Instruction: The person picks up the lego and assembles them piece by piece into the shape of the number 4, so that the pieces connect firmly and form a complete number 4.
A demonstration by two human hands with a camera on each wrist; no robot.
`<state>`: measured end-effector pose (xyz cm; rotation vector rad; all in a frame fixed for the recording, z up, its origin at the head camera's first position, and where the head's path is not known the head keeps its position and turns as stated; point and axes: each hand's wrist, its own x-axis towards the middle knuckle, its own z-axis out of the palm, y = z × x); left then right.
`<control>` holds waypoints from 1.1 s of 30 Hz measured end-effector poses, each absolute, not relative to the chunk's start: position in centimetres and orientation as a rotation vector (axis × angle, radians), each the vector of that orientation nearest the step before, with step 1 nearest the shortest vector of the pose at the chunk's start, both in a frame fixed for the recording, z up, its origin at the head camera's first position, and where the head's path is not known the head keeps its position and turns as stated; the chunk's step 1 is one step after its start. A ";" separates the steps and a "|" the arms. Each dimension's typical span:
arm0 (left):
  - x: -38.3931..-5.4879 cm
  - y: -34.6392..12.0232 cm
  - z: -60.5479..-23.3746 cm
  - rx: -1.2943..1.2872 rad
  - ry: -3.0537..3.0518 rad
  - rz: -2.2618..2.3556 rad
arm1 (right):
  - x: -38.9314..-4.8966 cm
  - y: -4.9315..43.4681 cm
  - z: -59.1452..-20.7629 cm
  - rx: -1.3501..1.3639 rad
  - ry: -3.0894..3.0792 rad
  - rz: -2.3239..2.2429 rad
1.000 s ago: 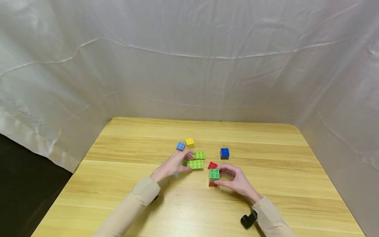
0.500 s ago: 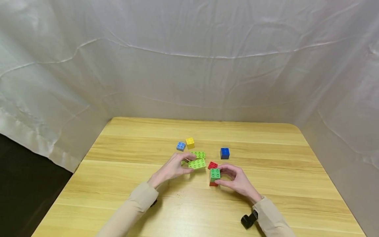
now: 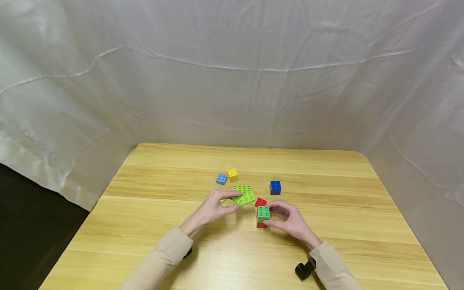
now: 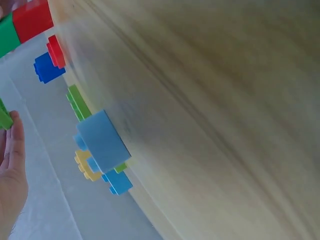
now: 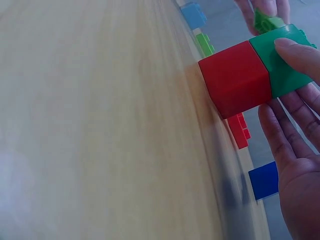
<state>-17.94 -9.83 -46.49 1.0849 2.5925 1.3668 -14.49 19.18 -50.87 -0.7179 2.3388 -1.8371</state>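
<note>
A person's left hand (image 3: 214, 207) pinches a lime brick (image 3: 248, 197) by its near end, thumb against fingers, above a wood-grain tabletop (image 3: 232, 262), while the right hand (image 3: 290, 221) pinches a green brick (image 3: 263, 214) stacked on a red brick (image 3: 262, 225), thumb on one side and fingers on the other. Whether the red brick touches the tabletop cannot be told.

In the head view the held lime brick overlaps a second lime brick (image 3: 242, 188) lying behind it, so the two look almost like one plate; the left wrist view cuts the held one off at its edge. A small lime piece (image 3: 222, 200) is mostly hidden behind the left hand, and a larger light-blue brick (image 4: 103, 142), screened from the head view, stands out in the left wrist view. A flat red brick (image 3: 260, 202) lies just behind the green-and-red stack; a dark-blue brick (image 3: 275, 187) sits farther back to the right. Beyond the left hand, a small light-blue brick (image 3: 221, 179) lies just beside a yellow brick (image 3: 233, 175).

One second earlier, the held lime brick lies level in front of its twin; now it is raised, turned slightly and shifted to the right, while the right hand and its stack stay almost in place
</note>
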 end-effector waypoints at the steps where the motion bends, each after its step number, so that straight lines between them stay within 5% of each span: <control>1: -17.8 -9.8 -46.5 1.090 2.591 1.382 | -14.5 19.2 -50.9 -0.725 2.338 -1.841; 33: -16.6 -8.0 -46.1 1.311 2.484 1.357 | -14.6 19.3 -51.5 -0.789 2.359 -1.849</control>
